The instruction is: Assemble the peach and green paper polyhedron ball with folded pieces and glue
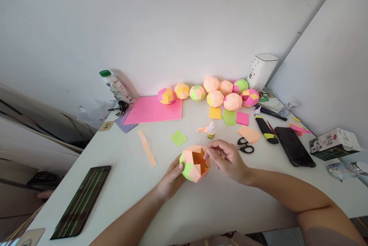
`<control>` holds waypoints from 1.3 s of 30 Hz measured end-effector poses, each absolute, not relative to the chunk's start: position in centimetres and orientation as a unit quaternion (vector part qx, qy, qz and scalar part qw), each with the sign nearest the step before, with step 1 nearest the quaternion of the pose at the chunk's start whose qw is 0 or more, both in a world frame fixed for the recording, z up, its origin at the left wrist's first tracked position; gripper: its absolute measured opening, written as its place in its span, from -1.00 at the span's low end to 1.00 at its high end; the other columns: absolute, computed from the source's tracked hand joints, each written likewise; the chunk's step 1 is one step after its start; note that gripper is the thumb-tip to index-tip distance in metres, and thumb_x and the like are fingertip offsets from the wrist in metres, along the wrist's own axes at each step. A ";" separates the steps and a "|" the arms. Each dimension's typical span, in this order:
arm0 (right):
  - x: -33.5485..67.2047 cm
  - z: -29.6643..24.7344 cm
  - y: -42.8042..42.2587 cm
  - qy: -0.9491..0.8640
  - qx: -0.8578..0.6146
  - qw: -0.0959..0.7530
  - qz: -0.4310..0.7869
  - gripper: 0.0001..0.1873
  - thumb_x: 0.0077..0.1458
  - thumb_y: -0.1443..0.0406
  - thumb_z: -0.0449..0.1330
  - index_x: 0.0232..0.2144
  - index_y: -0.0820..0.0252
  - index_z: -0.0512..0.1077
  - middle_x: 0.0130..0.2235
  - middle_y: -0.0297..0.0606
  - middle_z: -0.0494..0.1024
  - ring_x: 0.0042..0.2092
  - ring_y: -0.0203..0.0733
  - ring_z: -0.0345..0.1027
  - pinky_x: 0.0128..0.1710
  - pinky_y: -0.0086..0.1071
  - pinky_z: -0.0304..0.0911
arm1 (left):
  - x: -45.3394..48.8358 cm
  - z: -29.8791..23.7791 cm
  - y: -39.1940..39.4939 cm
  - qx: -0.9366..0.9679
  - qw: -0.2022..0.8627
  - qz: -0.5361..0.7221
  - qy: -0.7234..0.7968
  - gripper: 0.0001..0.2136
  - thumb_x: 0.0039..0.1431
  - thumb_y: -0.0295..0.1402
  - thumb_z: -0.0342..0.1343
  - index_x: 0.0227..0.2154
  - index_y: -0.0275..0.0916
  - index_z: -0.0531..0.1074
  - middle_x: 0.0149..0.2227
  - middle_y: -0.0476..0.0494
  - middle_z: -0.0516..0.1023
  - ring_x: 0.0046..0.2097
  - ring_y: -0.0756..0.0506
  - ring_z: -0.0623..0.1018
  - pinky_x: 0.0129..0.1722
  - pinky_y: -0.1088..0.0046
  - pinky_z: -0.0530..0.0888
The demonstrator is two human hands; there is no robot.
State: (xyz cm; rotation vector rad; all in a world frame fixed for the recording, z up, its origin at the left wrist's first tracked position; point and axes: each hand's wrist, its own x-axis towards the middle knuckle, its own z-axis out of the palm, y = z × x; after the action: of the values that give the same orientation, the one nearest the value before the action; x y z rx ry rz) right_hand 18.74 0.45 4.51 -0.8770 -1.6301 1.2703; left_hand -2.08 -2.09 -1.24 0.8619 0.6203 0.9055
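Two bare forearms [138,211] come in over the front edge of the white table [201,209]. Near the middle of that edge, the left hand [171,181] grips a peach and light-green faceted paper ball [188,157] from its left side, thumb on a green face. The ball is raised and tilted, its jagged opening turned towards the right hand [228,159]. That hand's thumb and index finger are drawn together at the opening's rim; whether they pinch a flap I cannot tell.

Just beyond the ball lie a light-green paper square [178,138] and a small white-capped bottle [211,131]. Black-handled scissors [245,147] lie beyond the right hand. A long peach paper strip [147,148] lies towards the left edge; multicoloured faceted paper balls [215,98] line the back edge.
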 end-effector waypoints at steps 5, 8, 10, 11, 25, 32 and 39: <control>18.8 4.5 1.3 -0.663 -0.422 0.450 0.423 -0.76 0.26 0.14 0.04 -0.31 0.14 0.38 -0.33 -0.27 0.47 -0.31 -0.25 0.33 -0.32 -0.37 0.28 | -2.3 -1.3 -1.7 0.370 0.789 0.428 0.241 -0.44 0.15 0.00 0.09 0.11 -0.26 0.34 0.07 -0.31 0.44 0.07 -0.32 0.41 -0.06 0.26 0.38; 18.6 4.3 1.5 -0.690 -0.436 0.391 0.425 -0.72 0.29 0.11 -0.02 -0.16 0.12 0.38 -0.10 -0.17 0.47 -0.07 -0.14 0.34 -0.15 -0.29 0.31 | -2.5 -1.5 -1.9 0.331 0.805 0.433 0.232 -0.44 0.12 -0.01 0.12 0.10 -0.24 0.36 0.07 -0.28 0.45 0.09 -0.33 0.41 -0.03 0.24 0.38; 18.5 4.2 1.5 -0.699 -0.426 0.349 0.456 -0.67 0.30 0.09 -0.06 -0.06 0.10 0.34 0.00 -0.15 0.43 0.05 -0.11 0.30 -0.03 -0.24 0.29 | -2.5 -1.5 -2.1 0.308 0.815 0.435 0.227 -0.42 0.09 -0.02 0.13 0.11 -0.24 0.34 0.09 -0.29 0.44 0.10 -0.35 0.41 -0.01 0.18 0.38; 18.5 4.1 1.5 -0.701 -0.420 0.329 0.474 -0.65 0.31 0.08 -0.08 -0.02 0.10 0.32 0.02 -0.14 0.41 0.07 -0.10 0.28 0.01 -0.22 0.28 | -2.5 -1.5 -2.2 0.300 0.816 0.440 0.224 -0.43 0.08 -0.03 0.15 0.11 -0.22 0.34 0.09 -0.28 0.44 0.10 -0.36 0.41 0.00 0.16 0.38; 18.3 3.6 1.5 -0.710 -0.406 0.272 0.507 -0.56 0.33 0.04 -0.13 0.08 0.11 0.29 0.02 -0.15 0.44 0.03 -0.09 0.33 0.01 -0.18 0.28 | -2.0 -1.5 -2.3 0.420 0.752 0.422 0.284 -0.38 0.21 0.08 -0.03 0.24 -0.12 0.15 0.28 -0.30 0.21 0.30 -0.34 0.18 0.21 0.07 0.24; 18.3 2.5 1.4 -0.771 -0.444 0.191 0.416 -0.52 0.30 0.04 -0.07 0.13 0.17 0.20 0.07 -0.01 0.41 -0.03 -0.01 0.39 -0.10 -0.13 0.32 | -2.1 -2.8 -2.3 0.391 0.638 0.472 0.465 -0.43 0.26 0.06 -0.10 0.24 -0.10 0.11 0.32 -0.24 0.15 0.31 -0.27 0.18 0.25 0.08 0.18; 18.3 2.5 1.6 -0.854 -0.336 0.252 0.306 -0.61 0.26 0.25 0.03 0.11 0.17 0.26 0.21 0.02 0.22 0.26 0.02 0.05 0.18 -0.03 0.14 | -2.2 -2.1 -2.5 0.525 0.502 0.496 0.475 -0.60 0.34 -0.06 -0.16 0.13 -0.09 0.27 0.19 -0.20 0.27 0.23 -0.22 0.28 0.22 0.13 0.24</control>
State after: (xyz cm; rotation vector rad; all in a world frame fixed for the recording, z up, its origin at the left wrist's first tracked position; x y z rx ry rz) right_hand 18.35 1.59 2.48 -0.9136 -2.3237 0.8309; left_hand -2.16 -2.50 -2.12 1.2674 1.1481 1.1995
